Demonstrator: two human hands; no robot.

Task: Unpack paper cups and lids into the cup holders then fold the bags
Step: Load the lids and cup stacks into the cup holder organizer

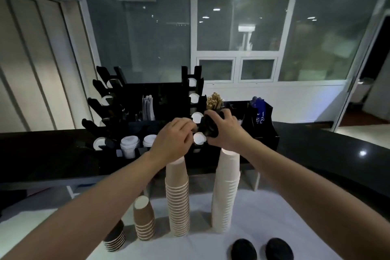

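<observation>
Lids, black and gathered in a short stack, are held up at the cup holder, well beyond the cups nearest the body. Nearest of all, below and behind both hands, two loose black lids lie on the white tabletop, with a short dark stack of cups and a brown stack to the left. Just under the wrists two tall stacks are stood upright: a brown one under the left hand and a cream one under the right hand. The black stack is wrapped by the curled fingers of the right hand, its long axis tilted up and away; its left edge seems to be pinched by the left hand, though that grip cannot be told for certain. The holder's white-filled slots lie directly between and just beyond the hands, so the coming move is judged to be short and forward, with the right hand the nearer carrier.
</observation>
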